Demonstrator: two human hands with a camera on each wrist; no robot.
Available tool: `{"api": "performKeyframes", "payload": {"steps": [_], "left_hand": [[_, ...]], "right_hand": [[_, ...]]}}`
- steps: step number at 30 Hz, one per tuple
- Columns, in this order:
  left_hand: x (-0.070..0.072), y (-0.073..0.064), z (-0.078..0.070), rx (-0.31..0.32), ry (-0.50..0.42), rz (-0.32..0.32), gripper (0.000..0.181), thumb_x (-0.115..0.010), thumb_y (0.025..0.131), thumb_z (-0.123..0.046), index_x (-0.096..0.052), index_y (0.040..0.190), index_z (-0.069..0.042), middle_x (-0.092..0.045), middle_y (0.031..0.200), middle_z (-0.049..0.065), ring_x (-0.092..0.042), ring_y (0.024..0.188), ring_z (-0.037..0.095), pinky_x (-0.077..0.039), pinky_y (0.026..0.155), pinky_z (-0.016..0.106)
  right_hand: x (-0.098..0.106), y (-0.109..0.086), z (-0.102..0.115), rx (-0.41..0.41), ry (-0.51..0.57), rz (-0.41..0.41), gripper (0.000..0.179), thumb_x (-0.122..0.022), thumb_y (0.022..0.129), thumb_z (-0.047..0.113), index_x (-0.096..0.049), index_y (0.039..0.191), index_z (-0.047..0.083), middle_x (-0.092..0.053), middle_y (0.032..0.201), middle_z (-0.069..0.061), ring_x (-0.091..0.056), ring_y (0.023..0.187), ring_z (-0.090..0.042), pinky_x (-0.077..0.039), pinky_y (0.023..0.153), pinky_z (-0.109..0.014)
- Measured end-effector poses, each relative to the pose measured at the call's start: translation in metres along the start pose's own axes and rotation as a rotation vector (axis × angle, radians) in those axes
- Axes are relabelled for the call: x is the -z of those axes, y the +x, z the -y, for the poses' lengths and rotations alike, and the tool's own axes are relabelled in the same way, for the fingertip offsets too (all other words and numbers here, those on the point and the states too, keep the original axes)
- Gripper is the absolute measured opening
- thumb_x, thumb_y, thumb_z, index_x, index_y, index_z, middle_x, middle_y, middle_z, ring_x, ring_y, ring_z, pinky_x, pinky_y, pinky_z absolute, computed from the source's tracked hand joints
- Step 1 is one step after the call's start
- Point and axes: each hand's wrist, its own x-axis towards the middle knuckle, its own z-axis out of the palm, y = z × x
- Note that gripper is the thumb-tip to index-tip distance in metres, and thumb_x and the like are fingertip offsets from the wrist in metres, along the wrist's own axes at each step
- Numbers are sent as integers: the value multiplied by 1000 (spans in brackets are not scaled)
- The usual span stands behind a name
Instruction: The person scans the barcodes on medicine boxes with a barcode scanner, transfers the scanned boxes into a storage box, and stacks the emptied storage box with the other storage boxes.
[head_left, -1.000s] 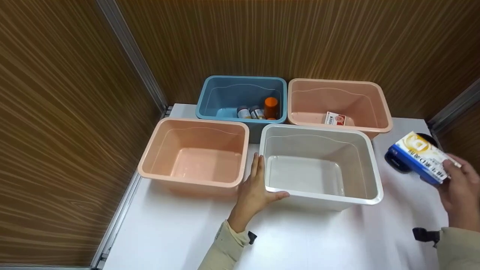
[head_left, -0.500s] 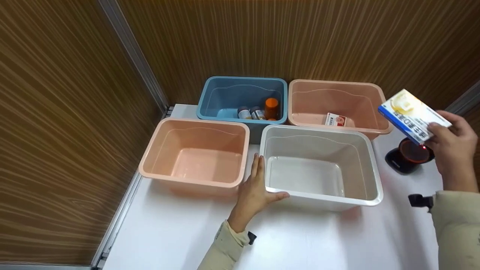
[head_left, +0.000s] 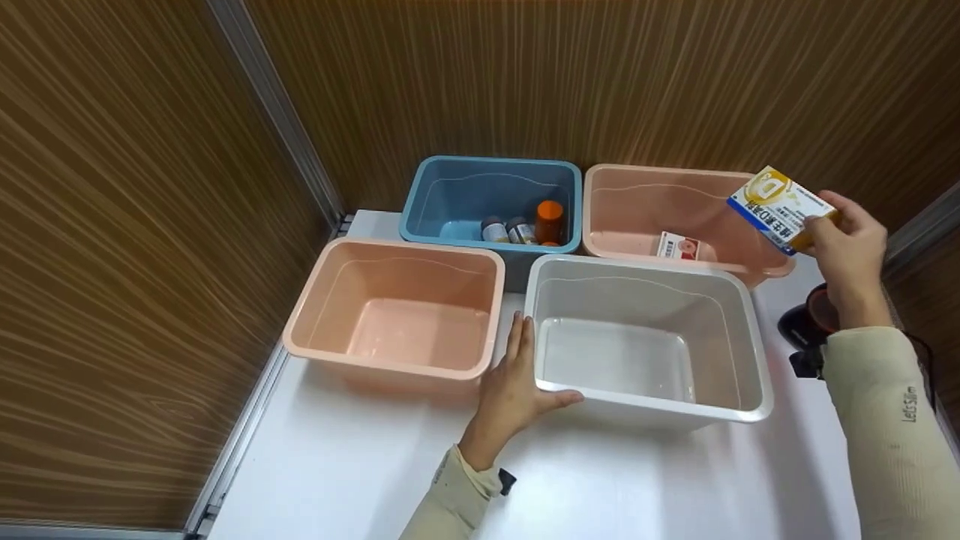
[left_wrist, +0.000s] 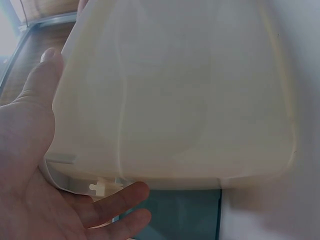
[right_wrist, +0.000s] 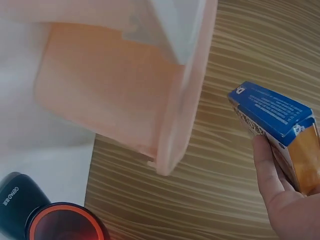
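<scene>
My right hand (head_left: 851,244) holds a white, yellow and blue vitamin D box (head_left: 780,210) by one end, above the right side of the back pink bin (head_left: 682,171). In the right wrist view the box's blue side (right_wrist: 272,107) and orange end show. My left hand (head_left: 510,397) rests at the near left corner of the white bin (head_left: 645,401), fingers straight along its side and thumb over the rim. The left wrist view shows that hand's spread fingers (left_wrist: 120,205) against the white bin wall (left_wrist: 190,110). Inside the back pink bin lies a small white and red box (head_left: 677,246).
A blue bin (head_left: 491,161) at the back holds several bottles, one an orange bottle (head_left: 549,219). Left of the white bin stands a front pink bin (head_left: 390,367). A black scanner-like device with an orange ring (right_wrist: 65,225) stands at the right. Wood-grain walls enclose the table (head_left: 337,465).
My right hand has carried the vitamin D box up and left, from beside the black device to over the back pink bin's right side. My left hand stays at the white bin's corner.
</scene>
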Motion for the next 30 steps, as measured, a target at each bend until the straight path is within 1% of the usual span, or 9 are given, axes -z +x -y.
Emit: {"api": "performKeyframes", "payload": {"steps": [3, 4, 8, 10, 12, 15, 21, 27, 30], "left_hand": [[0, 0, -1, -4, -4, -3, 134, -69, 55, -77, -1, 153, -17, 9, 157, -6, -38, 127, 28, -45, 85, 48], [0, 0, -1, -5, -3, -4, 134, -70, 55, -77, -1, 153, -17, 8, 158, -4, -38, 127, 28, -45, 84, 48], [0, 0, -1, -4, -3, -4, 135, -64, 54, -82, -1, 153, -18, 6, 158, -3, -38, 127, 28, -45, 83, 47], [0, 0, -1, -8, 1, -10, 134, -61, 53, -85, -2, 153, -17, 3, 158, -1, -39, 126, 27, -45, 82, 47], [0, 0, 0, -7, -4, -15, 134, -62, 54, -83, -3, 153, -17, 3, 158, -1, -39, 126, 27, -45, 83, 47], [-1, 1, 0, -2, -2, -18, 133, -63, 54, -83, -3, 153, -17, 3, 158, -2, -39, 126, 25, -45, 82, 46], [-2, 0, 0, -3, -1, -31, 135, -60, 52, -85, -5, 153, -16, 3, 158, -3, -42, 123, 25, -46, 81, 44], [0, -1, 0, -14, -15, -23, 135, -57, 52, -87, -5, 153, -15, 1, 158, -2, -49, 117, 26, -46, 84, 43], [0, -1, 0, -21, -18, -19, 134, -62, 53, -83, -4, 153, -15, 1, 158, -2, -49, 116, 27, -46, 85, 43]], "right_hand": [[-3, 6, -4, -4, -181, 20, 56, -58, 94, 21, -38, 146, 23, -36, 145, -10, -41, 125, -21, -46, 72, -13], [-4, 7, -6, -4, -251, 26, 58, -57, 95, 24, -34, 148, 26, -35, 147, -10, -40, 127, -21, -46, 77, -15], [-7, 11, -12, 10, -486, 36, 60, -53, 95, 35, -23, 148, 37, -31, 150, -12, -37, 131, -25, -40, 95, -31], [-9, 14, -17, 19, -566, 41, 61, -52, 94, 38, -19, 145, 43, -28, 151, -12, -35, 132, -29, -36, 99, -41], [-9, 15, -21, 25, -626, 49, 61, -52, 94, 40, -17, 144, 45, -26, 152, -13, -33, 132, -34, -36, 98, -45], [-10, 18, -28, 32, -693, 63, 60, -51, 94, 40, -15, 142, 46, -24, 152, -14, -32, 132, -38, -37, 96, -49], [-10, 22, -39, 8, -735, 94, 58, -48, 94, 41, -15, 141, 47, -24, 152, -14, -32, 131, -41, -35, 96, -53], [-9, 24, -44, 15, -792, 88, 59, -47, 95, 41, -15, 144, 40, -23, 152, -11, -36, 129, -40, -37, 94, -52], [-10, 26, -46, 18, -809, 81, 59, -48, 96, 38, -15, 145, 37, -24, 153, -9, -37, 129, -38, -38, 94, -50]]}}
